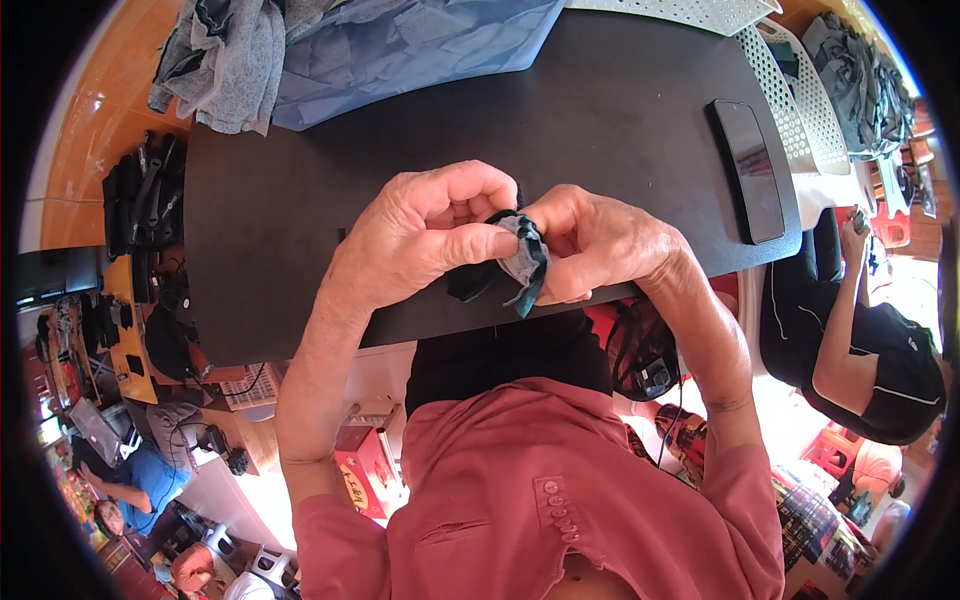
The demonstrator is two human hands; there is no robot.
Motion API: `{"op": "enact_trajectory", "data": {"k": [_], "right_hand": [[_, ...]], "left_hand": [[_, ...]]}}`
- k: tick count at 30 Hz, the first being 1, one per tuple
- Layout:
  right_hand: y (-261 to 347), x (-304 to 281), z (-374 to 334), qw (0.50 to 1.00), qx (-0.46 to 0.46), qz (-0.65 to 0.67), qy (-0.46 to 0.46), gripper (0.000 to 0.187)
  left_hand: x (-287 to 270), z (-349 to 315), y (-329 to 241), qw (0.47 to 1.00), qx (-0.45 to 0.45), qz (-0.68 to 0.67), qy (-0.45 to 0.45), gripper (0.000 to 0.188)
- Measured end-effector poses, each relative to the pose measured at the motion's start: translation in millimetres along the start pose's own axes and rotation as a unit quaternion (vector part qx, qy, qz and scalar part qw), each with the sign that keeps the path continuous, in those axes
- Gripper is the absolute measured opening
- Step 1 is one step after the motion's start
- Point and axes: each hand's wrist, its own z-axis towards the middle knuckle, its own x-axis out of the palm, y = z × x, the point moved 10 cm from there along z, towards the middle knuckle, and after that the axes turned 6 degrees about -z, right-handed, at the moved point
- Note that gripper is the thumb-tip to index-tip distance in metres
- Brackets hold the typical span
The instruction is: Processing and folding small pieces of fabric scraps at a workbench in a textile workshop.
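Note:
Between my two hands is a small piece of fabric, grey on one face with dark green edges, bunched and folded. My left hand pinches its upper left side between thumb and fingers. From the other side, my right hand grips it with thumb and bent fingers. A dark strip of the cloth hangs down beside my left thumb, above the near edge of the black table. Just what kind of piece it is cannot be made out.
A bluish translucent bin stands at the far left, with grey cloth pieces draped over it. A phone lies at the table's right. White perforated baskets stand beyond it. Another person in black sits at the right.

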Motion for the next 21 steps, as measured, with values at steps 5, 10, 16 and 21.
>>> {"op": "enact_trajectory", "data": {"k": [5,10,16,21], "right_hand": [[-3,-1,-2,0.998,-0.039,0.046,0.029,0.011],[0,-1,1,0.994,-0.085,0.058,0.027,0.011],[4,7,-2,0.991,-0.079,0.087,0.064,0.015],[3,2,-4,0.988,-0.083,0.106,0.079,0.016]], "left_hand": [[14,-6,-13,0.987,0.057,0.135,-0.068,0.017],[11,-6,-19,0.978,0.085,0.180,-0.060,0.019],[18,4,-5,0.995,0.096,0.012,0.032,0.023],[18,1,-11,0.991,0.125,0.052,0.016,0.023]]}}
